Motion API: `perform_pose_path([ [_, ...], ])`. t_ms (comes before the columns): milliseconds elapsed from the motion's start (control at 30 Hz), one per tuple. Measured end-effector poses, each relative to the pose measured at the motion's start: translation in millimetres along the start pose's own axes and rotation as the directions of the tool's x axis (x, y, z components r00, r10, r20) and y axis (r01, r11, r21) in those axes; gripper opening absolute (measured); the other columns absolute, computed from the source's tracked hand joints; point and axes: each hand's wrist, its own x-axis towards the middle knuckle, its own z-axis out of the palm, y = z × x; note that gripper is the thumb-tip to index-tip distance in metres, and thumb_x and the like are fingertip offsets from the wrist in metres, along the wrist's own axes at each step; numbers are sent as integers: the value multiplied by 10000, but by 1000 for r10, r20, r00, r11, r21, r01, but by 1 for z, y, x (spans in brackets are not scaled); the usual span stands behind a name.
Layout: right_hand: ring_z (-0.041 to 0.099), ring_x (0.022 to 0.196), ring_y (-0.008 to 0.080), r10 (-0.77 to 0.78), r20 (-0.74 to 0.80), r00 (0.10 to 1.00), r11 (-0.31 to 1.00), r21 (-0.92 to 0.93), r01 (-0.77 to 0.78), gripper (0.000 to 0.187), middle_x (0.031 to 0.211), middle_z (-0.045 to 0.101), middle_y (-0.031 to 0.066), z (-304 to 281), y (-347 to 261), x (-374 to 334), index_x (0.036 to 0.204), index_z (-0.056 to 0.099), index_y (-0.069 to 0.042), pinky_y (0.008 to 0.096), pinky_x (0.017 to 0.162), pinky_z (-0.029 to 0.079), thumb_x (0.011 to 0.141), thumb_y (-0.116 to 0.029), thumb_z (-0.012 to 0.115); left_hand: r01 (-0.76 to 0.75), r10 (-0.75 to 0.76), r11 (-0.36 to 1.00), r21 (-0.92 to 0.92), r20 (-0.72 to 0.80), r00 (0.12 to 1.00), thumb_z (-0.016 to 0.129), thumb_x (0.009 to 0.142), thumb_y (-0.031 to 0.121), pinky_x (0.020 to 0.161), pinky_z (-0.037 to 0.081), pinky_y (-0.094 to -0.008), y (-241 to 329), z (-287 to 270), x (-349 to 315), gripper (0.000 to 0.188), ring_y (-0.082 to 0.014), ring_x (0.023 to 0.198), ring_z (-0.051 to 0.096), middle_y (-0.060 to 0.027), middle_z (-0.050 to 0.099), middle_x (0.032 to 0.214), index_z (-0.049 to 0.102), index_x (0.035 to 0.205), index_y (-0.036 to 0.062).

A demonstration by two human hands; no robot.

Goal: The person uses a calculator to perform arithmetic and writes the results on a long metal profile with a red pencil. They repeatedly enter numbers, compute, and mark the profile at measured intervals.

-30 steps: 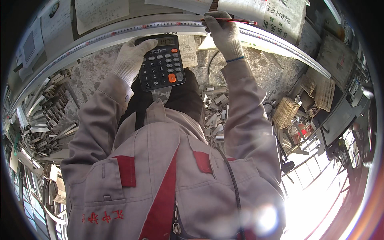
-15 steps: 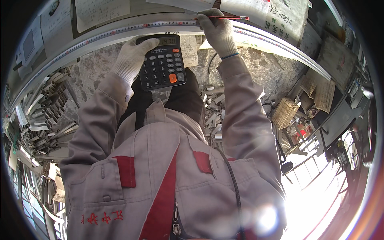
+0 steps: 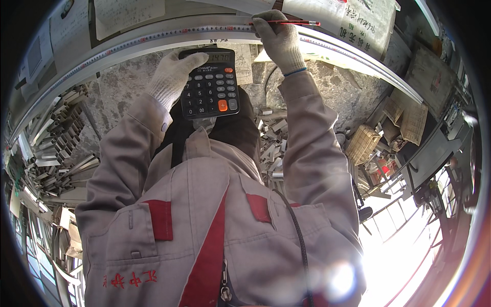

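Observation:
My left hand (image 3: 176,74), in a white knit glove, grips a black desk calculator (image 3: 214,92) by its upper left side, the thumb lying near the display. My right hand (image 3: 280,43), gloved too, holds a red pencil (image 3: 302,22) pointing left, its tip hidden or too small to make out. That hand rests at a long pale metal bar (image 3: 204,37) along the bench edge. A measuring tape (image 3: 153,37) runs along the bar, passing by the right hand's fingers.
Handwritten paper sheets (image 3: 128,15) lie beyond the bar, with a marked board (image 3: 353,23) at the right. Cut metal profile pieces (image 3: 56,138) are heaped at lower left, more between the legs and right arm. Plastic baskets (image 3: 363,144) stand at the right.
The calculator and my left hand have shifted slightly to the right and down. My right hand has barely moved, still with the pencil.

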Motion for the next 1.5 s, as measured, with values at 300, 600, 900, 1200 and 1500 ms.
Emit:
perform_pose_path([
  [300,726,901,128,-41,21,999,999,-21,42,196,992,770,73,0,3,1,1174,704,-22,290,799,593,1074,-190,698,10,-9,998,64,-15,1000,790,961,221,865,603,-300,-3,0,-1,479,-151,952,735,-102,758,1157,669,1359,-19],
  [600,749,917,150,-28,17,999,990,-138,30,198,1002,785,92,-2,-2,0,1159,713,-8,304,829,610,1064,-182,708,36,-25,983,180,-65,998,783,962,259,939,544,-308,-7,0,-3,494,-150,1029,703,-91,745,1241,672,1371,5],
  [900,746,910,145,-20,19,1000,997,-75,21,201,1000,787,93,-2,-5,1,1146,716,-1,304,830,615,1058,-182,716,79,-74,985,154,-41,996,784,977,270,1013,517,-326,-7,-1,0,495,-167,1110,689,-100,735,1271,667,1385,16],
  [1200,721,892,128,-34,27,999,995,-94,36,173,976,774,76,-2,-10,0,1131,724,-16,299,813,599,1058,-172,713,68,-68,994,82,-2,998,836,927,347,977,487,-367,-18,-8,11,502,-150,1068,668,-57,764,1183,719,1326,66],
  [1500,727,911,139,-46,-1,999,998,-44,46,158,992,775,83,2,-5,-2,1142,717,-12,301,838,601,1055,-145,711,67,-66,996,62,-7,998,827,938,316,948,501,-346,-19,-5,11,474,-139,1034,677,-56,770,1156,719,1325,64],
])
